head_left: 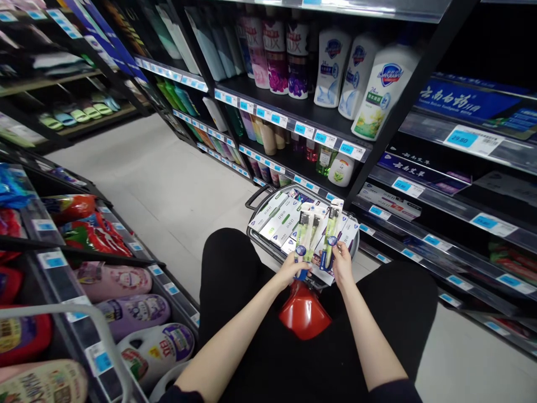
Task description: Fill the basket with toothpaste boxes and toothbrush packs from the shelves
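My left hand (292, 268) is closed on the lower end of a toothbrush pack (305, 232) with a clear front and green brushes showing. In my right hand (342, 263) is a similar toothbrush pack (331, 226), gripped along its lower right edge. Both packs are held upright, side by side, over a dark basket (253, 235). White toothpaste boxes (279, 218) with green and purple print fill the basket. Between my knees, just below my hands, is a shiny red object (305, 313) whose kind I cannot make out.
Ahead stands a shelf (289, 115) of body wash bottles (386, 92). To the right are shelves with toothpaste boxes (465, 103) and price tags. Laundry detergent bottles (138, 313) line the left shelf, near a grey curved bar (98, 319). A pale floor aisle (163, 168) runs between.
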Tool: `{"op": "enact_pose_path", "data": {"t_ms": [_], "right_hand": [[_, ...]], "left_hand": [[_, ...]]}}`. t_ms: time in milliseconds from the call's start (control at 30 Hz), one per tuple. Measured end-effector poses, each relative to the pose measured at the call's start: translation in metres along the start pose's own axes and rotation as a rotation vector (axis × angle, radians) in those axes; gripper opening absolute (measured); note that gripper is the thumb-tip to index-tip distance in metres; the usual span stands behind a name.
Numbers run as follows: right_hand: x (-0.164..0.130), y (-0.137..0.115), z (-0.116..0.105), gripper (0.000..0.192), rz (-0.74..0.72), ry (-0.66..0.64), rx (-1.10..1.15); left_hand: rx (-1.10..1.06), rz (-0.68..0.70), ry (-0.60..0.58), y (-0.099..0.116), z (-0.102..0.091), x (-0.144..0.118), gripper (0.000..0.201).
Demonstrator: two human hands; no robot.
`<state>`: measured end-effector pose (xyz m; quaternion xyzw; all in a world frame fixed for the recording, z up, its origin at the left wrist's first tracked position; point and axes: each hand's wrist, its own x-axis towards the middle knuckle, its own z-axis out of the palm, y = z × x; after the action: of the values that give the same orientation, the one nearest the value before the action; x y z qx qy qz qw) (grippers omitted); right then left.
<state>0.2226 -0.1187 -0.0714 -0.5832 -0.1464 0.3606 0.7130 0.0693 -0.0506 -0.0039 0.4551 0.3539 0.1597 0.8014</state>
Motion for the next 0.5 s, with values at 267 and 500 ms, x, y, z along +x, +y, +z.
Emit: {"op": "enact_pose_path", "data": {"t_ms": [267, 500], "right_hand": [[-0.003, -0.008, 0.005, 0.038, 0.104, 0.013, 0.113], [-0.006, -0.016, 0.012, 0.04, 0.147, 0.019, 0.175]], "left_hand": [[-0.005, -0.001, -0.007, 0.001, 0.001, -0.001, 0.025], [-0.041, -0.014, -0.011, 0.002, 0.002, -0.001, 0.026]]}}
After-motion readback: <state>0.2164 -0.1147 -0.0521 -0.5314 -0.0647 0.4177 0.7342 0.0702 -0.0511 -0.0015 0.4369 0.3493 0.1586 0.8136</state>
